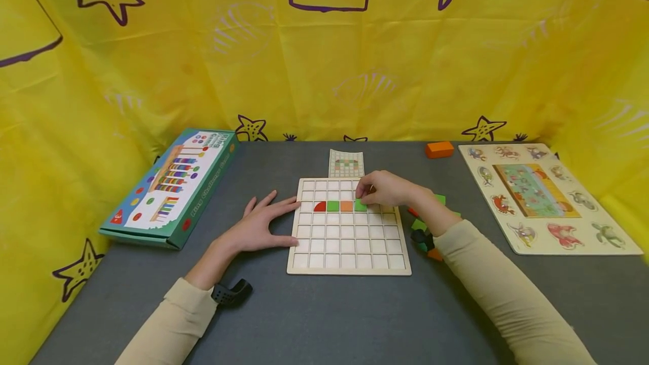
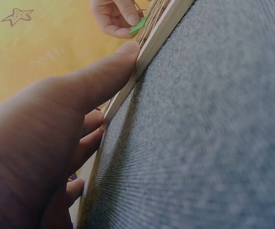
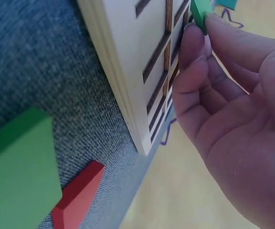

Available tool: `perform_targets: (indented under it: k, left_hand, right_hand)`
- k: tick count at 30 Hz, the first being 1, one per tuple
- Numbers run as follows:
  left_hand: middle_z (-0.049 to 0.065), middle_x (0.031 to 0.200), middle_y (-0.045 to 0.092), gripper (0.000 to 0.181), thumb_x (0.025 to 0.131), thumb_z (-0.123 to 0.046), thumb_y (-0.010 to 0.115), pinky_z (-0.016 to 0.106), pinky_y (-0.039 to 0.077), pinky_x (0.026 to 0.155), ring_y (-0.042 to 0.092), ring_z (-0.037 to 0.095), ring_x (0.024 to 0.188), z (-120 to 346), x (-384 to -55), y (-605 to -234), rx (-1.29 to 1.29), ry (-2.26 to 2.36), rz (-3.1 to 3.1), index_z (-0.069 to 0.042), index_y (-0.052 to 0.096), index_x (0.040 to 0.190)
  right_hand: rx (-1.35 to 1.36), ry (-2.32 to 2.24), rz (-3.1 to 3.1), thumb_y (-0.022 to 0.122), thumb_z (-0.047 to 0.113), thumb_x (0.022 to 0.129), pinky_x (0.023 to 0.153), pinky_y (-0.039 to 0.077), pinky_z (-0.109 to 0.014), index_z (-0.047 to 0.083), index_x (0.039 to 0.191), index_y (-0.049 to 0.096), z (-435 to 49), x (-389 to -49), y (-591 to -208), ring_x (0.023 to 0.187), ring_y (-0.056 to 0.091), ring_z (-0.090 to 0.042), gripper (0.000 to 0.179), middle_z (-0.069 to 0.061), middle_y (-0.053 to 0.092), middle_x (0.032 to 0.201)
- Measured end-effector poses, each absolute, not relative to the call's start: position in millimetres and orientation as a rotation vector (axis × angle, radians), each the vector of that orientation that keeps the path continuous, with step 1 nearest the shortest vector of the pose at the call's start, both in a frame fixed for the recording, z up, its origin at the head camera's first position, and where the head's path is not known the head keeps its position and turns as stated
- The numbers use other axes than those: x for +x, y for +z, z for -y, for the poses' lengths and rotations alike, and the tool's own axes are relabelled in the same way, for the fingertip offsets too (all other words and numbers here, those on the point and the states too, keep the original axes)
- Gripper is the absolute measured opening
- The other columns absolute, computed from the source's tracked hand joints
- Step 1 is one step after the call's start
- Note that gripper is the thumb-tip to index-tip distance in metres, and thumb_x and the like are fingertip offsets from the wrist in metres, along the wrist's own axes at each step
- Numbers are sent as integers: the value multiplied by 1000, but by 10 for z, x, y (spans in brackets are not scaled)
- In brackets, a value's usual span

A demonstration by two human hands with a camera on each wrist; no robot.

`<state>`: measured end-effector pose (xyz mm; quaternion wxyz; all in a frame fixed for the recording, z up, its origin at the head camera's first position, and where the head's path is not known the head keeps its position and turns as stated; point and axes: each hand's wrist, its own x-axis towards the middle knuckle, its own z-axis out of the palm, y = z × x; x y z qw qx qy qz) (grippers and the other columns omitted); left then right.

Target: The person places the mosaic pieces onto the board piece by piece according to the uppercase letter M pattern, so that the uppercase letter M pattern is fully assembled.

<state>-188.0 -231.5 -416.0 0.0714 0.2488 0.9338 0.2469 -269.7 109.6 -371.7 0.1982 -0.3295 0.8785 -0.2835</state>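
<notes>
Three inset tiles [image 1: 333, 206]; one pinched tile [image 1: 360, 207]

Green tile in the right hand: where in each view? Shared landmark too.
Head: green tile just right of and below centre, at the right hand's fingertips.
Left wrist: green tile near the top, about mid-width.
Right wrist: green tile at the top edge, right of centre.
Landmark: board, in all three.

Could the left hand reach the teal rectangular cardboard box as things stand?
Probably yes: the left hand merely touches the pale wooden grid board, and only bare grey tabletop separates that hand from the box.
</notes>
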Motion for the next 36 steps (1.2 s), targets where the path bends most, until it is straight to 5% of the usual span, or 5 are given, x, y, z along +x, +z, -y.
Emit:
perform_targets:
  k: [36]
  left_hand:
    - [2, 163, 32, 89, 83, -59, 77, 70, -7, 111, 4, 42, 152, 2300, -1888, -4087, 693, 744, -2734, -20, 44, 156]
  right_hand:
    - [-895, -803, -2547, 72, 7, 94, 78, 51, -36, 2, 106, 71, -1837, -2514, -3586, 85, 59, -19, 13, 0, 67, 92]
